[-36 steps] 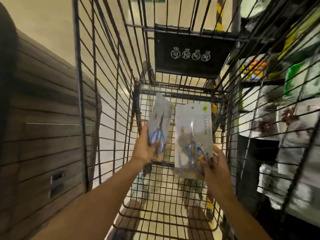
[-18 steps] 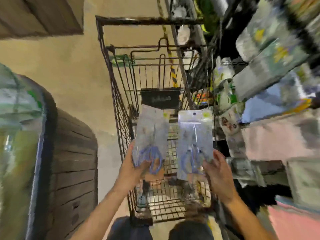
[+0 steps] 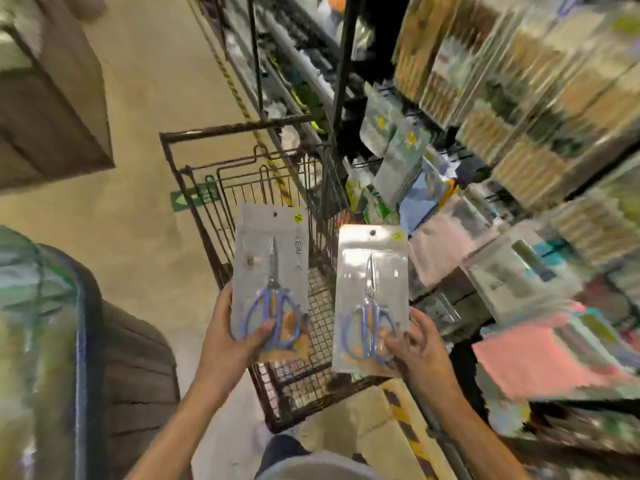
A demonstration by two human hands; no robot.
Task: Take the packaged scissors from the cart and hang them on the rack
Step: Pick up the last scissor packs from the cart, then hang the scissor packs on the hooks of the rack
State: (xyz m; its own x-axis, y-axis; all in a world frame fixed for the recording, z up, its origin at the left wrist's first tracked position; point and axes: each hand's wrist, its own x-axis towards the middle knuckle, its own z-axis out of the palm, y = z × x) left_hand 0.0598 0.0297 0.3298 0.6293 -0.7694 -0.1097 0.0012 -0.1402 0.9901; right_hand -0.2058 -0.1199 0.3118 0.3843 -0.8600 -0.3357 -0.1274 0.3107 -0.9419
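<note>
I hold two packs of blue-handled scissors upright above the dark wire cart (image 3: 194, 188). My left hand (image 3: 230, 341) grips the lower end of the left scissors pack (image 3: 272, 258), thumb over the handles. My right hand (image 3: 417, 344) grips the bottom right corner of the right scissors pack (image 3: 370, 271). Each pack has a hang hole and a yellow sticker at its top. The rack (image 3: 446, 209) with hanging packaged goods stands to the right, blurred; the right pack is close to its lower rows.
A black upright post (image 3: 343, 74) of the shelving rises behind the cart. Pink and pale flat packs (image 3: 540, 358) jut out low on the right. A dark wooden display (image 3: 135, 368) and a blurred green shape stand at the left. Beige floor with a green arrow lies beyond.
Both packs have risen out of the cart and now sit above its rim. The view has swung up and to the right, so the rack fills the right side. The packs are farther apart.
</note>
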